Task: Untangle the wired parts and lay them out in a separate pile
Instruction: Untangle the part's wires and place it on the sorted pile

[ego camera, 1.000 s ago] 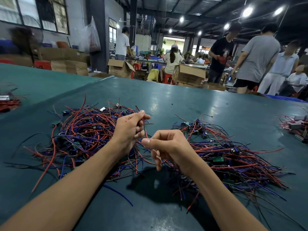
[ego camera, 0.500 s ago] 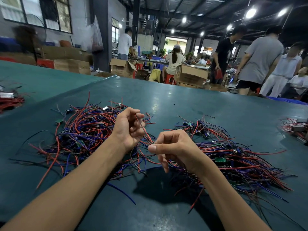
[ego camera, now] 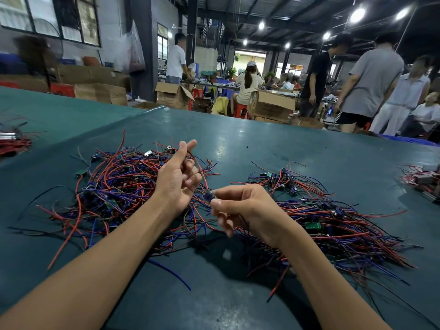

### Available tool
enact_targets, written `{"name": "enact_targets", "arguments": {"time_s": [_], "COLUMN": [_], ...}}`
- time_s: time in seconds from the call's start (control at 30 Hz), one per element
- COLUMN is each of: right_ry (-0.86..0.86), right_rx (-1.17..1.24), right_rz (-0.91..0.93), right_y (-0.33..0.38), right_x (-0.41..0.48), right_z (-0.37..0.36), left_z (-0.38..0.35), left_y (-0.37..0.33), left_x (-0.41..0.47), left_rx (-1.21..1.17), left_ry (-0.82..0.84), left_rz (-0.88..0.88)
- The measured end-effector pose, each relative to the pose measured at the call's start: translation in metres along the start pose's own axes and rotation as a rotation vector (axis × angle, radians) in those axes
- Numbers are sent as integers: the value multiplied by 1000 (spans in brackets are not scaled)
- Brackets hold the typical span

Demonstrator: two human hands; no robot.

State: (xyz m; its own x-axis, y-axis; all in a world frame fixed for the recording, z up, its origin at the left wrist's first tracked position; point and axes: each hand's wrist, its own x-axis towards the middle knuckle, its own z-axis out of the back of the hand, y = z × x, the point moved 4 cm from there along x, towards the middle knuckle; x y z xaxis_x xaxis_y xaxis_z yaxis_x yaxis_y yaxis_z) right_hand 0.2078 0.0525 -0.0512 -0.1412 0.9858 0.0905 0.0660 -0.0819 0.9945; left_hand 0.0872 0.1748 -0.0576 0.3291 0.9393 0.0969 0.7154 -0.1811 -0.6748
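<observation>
Here, closest in, the right hand (ego camera: 245, 208) is pinching a small blue wired part (ego camera: 210, 196) between thumb and forefinger, its other fingers curling loosely underneath. Just beyond and to the left, the left hand (ego camera: 177, 181) is hovering with thumb and forefinger raised and the rest half-curled. Thin wires are passing by those fingers, but I cannot tell whether it is gripping any. The part's leads seem to be running from the pinch up and leftward toward the left hand, over the tangled heap (ego camera: 114, 186). What is probably serving as the separate pile (ego camera: 333, 225) is lying to the right, nearer the right hand, so the carry is likely heading rightward. Both heaps are resting on the green table (ego camera: 262, 144). Farther off, people are standing among cardboard boxes (ego camera: 171, 94).
</observation>
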Motion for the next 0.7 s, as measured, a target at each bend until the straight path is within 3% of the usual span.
{"name": "enact_targets", "arguments": {"time_s": [0.17,0.33,0.7], "right_ry": [-39,-182,-195], "right_rx": [201,261,248], "right_rz": [39,58,74], "right_y": [3,6,11], "right_x": [3,2,-1], "right_z": [2,10,5], "left_z": [-13,-24,-20], "left_y": [16,25,28], "left_x": [-15,-30,-27], "left_rx": [269,184,151], "left_ry": [218,500,530], "left_rz": [144,297,292]}}
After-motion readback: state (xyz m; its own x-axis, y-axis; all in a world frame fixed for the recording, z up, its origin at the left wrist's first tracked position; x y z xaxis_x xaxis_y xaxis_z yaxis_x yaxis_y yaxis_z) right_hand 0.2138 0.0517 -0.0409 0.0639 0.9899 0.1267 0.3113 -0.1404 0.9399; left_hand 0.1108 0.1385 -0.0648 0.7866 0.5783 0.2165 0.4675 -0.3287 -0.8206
